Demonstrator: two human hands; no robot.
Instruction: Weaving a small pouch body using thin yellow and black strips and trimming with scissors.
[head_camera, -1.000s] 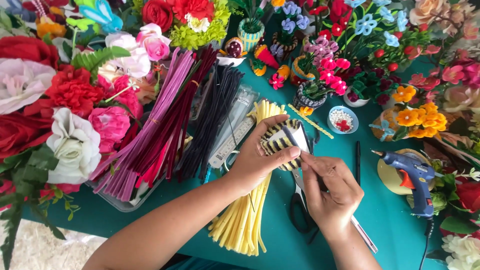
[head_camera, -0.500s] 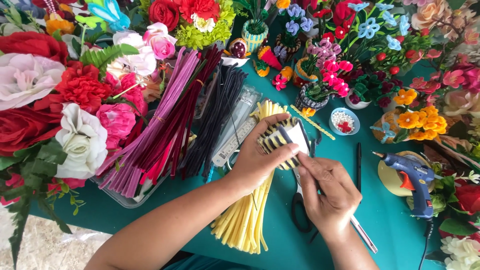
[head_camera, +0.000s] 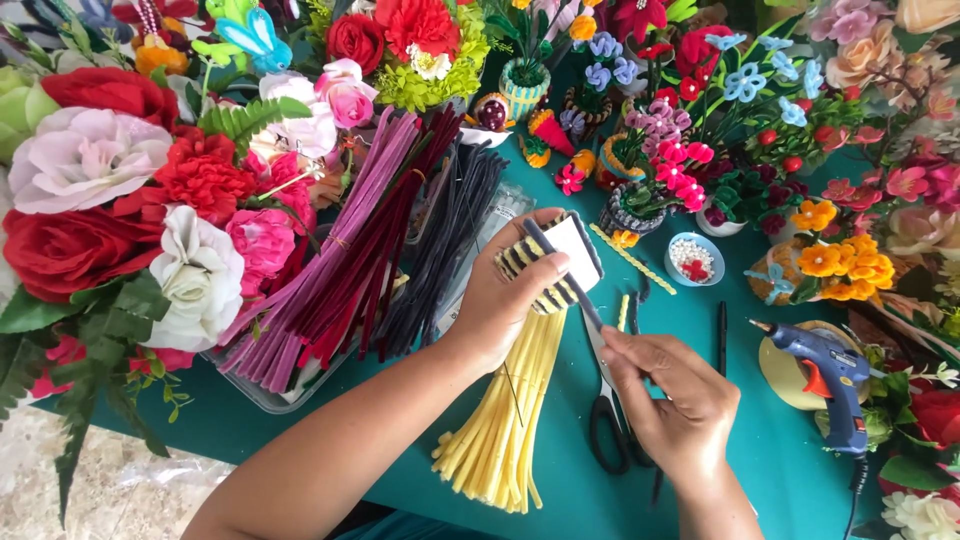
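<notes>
1. My left hand (head_camera: 505, 300) was closed around a small white card (head_camera: 575, 245), thumb on its face, fingers behind it. Yellow and black fuzzy wire was wound around the card in stripes.
2. My right hand (head_camera: 675, 400) sat just below and to the right, fingers pinched on the lower end of a black fuzzy wire (head_camera: 565, 275). That wire ran up and left across the card, under my left thumb.
3. The card was held up above a green table (head_camera: 760, 470), near the middle of the view.
4. Directly under my left hand lay a bundle of yellow fuzzy wires (head_camera: 500, 440), fanning toward me.
5. A pair of black-handled scissors (head_camera: 605, 420) lay on the table just left of my right hand, partly hidden by it.
6. A blue glue gun (head_camera: 825, 375) rested on a round stand to the right, well apart from my hands.
7. A black pen (head_camera: 721, 335) lay between my right hand and the glue gun.
8. To the left, a clear tray held bundles of pink, dark red and black fuzzy wires (head_camera: 370, 240).
9. A small blue bowl of white beads (head_camera: 692, 258) stood beyond the card.
10. Artificial flowers (head_camera: 120, 190) in red, white, pink and orange ringed the table on the left, top and right.
</notes>
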